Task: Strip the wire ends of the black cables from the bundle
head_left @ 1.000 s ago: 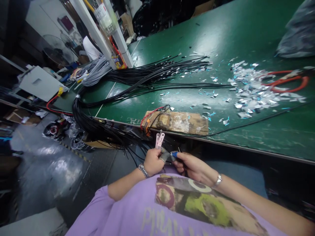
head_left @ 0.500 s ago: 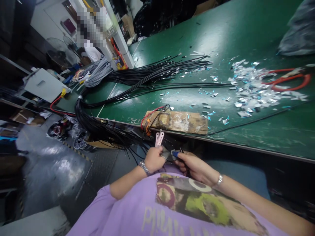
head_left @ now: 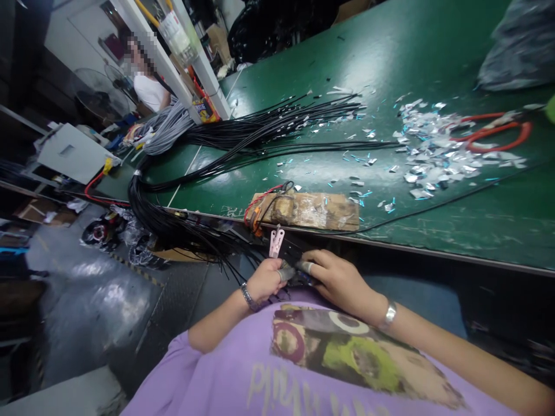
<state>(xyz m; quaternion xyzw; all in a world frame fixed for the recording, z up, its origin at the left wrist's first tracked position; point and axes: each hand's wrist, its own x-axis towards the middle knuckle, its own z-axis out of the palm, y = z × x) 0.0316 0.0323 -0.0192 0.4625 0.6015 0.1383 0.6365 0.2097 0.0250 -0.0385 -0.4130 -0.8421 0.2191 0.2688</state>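
Low in front of my body, at the bench's front edge, my left hand (head_left: 265,279) is closed, a grey covering on one finger. Thin black cables (head_left: 236,263) run into its grip from the left. Just above its fingers stands a pale pink tool (head_left: 276,242) with two flat arms with holes; whether the hand holds it I cannot tell. My right hand (head_left: 336,278) is close beside it, palm down, its fingers curled toward the left fingertips. One right finger wears a light wrap. Something dark with a bit of blue under those fingers is too hidden to name.
A wooden board (head_left: 325,211) with a lump and red and black wires lies at the edge of the green bench (head_left: 433,237). Farther back are a black cable bundle (head_left: 225,136), foil scraps (head_left: 429,156) and an orange-red loop (head_left: 498,138). A person (head_left: 151,89) is at far left.
My right hand has turned palm down, its fingers now reaching over toward the left hand. The blue piece at its fingertips is now mostly covered. The view has shifted slightly.
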